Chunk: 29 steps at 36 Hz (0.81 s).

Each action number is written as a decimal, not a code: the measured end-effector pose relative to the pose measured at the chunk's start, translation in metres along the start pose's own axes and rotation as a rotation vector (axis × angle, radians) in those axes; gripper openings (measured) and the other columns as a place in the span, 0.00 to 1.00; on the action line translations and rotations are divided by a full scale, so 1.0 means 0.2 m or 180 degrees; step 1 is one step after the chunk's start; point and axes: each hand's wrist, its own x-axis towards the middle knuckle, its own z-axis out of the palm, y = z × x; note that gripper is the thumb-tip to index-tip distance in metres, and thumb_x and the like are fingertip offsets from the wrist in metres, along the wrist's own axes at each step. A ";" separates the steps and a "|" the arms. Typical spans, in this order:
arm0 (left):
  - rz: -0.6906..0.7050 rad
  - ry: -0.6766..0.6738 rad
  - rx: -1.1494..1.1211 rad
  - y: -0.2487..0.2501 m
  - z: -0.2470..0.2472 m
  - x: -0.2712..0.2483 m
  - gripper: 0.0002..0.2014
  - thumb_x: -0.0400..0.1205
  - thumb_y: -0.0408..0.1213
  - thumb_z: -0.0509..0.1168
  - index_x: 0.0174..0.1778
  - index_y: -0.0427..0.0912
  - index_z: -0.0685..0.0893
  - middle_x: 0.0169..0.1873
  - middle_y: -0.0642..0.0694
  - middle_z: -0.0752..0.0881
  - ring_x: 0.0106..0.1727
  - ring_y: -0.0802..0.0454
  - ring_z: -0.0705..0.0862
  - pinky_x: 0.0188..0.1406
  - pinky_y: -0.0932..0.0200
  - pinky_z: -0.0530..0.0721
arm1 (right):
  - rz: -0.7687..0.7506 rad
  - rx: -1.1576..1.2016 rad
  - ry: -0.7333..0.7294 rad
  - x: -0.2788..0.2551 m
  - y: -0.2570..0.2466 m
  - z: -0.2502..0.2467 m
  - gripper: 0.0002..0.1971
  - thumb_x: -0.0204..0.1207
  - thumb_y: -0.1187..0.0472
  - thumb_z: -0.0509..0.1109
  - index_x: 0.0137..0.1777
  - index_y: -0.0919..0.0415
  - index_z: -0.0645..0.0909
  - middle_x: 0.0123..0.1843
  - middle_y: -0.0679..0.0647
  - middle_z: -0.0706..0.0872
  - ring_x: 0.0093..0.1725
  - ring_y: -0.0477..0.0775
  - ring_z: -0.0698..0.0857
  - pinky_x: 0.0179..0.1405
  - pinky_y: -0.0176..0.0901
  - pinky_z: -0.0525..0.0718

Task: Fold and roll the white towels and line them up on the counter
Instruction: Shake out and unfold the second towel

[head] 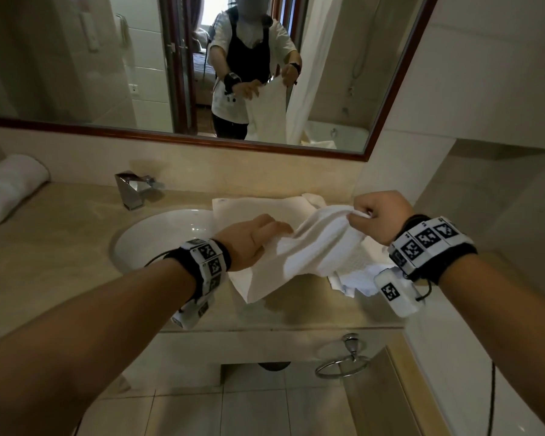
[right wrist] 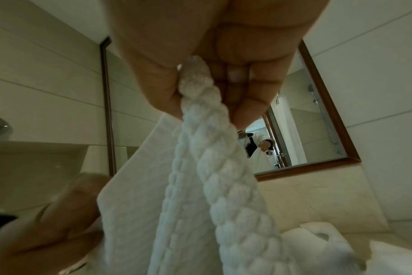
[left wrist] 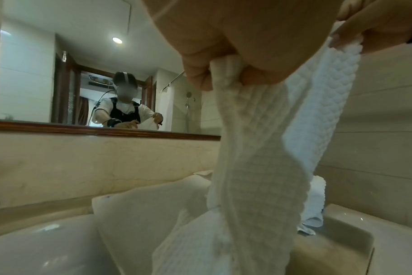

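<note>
Towel stretched between both hands — left hand, right hand pinching.

Both forearms are stretched forward, each wrist banded; the left hand is held lower, its fingers curled round the towel; the right hand is raised, fisted, a corner pinched.

Rolled white terry towel cut off by left frame edge. Left hand fingertips hidden under held white waffle-weave towel. Mirrored face blurred.
</note>
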 end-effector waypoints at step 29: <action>0.0660 0.0052 0.0498 -0.03 -0.04 0.06 0.20 0.81 0.61 0.48 0.56 0.51 0.72 0.48 0.48 0.79 0.38 0.49 0.80 0.36 0.59 0.74 | 0.0281 0.0139 -0.0307 -0.04 0.16 0.01 0.18 0.70 0.62 0.76 0.25 0.63 0.72 0.23 0.49 0.72 0.24 0.46 0.71 0.30 0.38 0.72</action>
